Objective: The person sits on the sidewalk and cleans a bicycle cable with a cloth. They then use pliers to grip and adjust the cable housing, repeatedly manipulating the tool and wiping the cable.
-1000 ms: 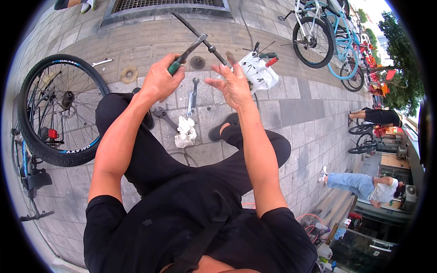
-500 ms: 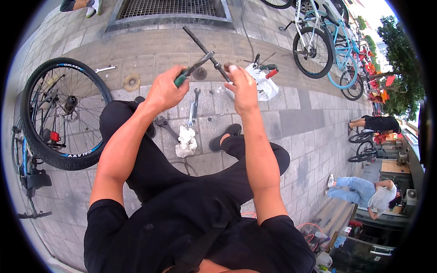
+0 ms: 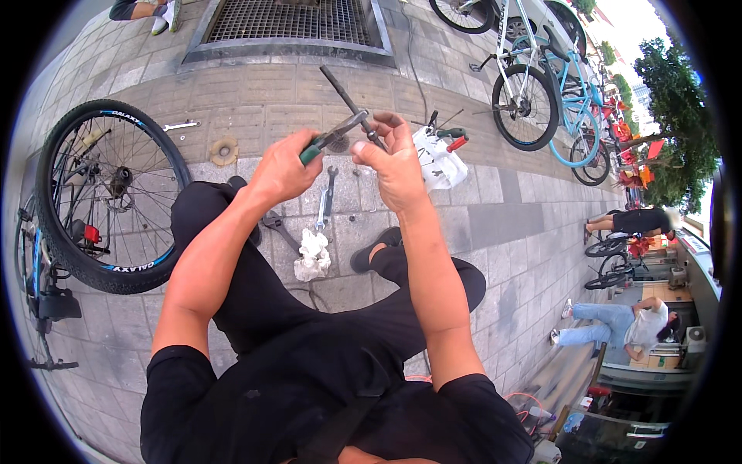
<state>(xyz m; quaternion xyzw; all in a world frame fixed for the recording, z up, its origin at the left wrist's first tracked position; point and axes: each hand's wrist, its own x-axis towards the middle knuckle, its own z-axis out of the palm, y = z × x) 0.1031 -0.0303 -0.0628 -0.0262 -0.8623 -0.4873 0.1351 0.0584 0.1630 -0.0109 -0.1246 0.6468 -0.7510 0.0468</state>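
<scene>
A white plastic bag [image 3: 437, 158] lies on the paving just right of the hands, with red- and green-handled tools poking from its top. The left hand [image 3: 282, 170] is closed around green-handled pliers [image 3: 334, 136], whose tips meet a thin dark metal rod [image 3: 352, 106]. The right hand [image 3: 394, 158], fingers pinched together, grips the rod's lower end, holding it tilted up and to the left. Wrenches [image 3: 326, 197] and a white rag [image 3: 312, 255] lie on the ground below the hands.
</scene>
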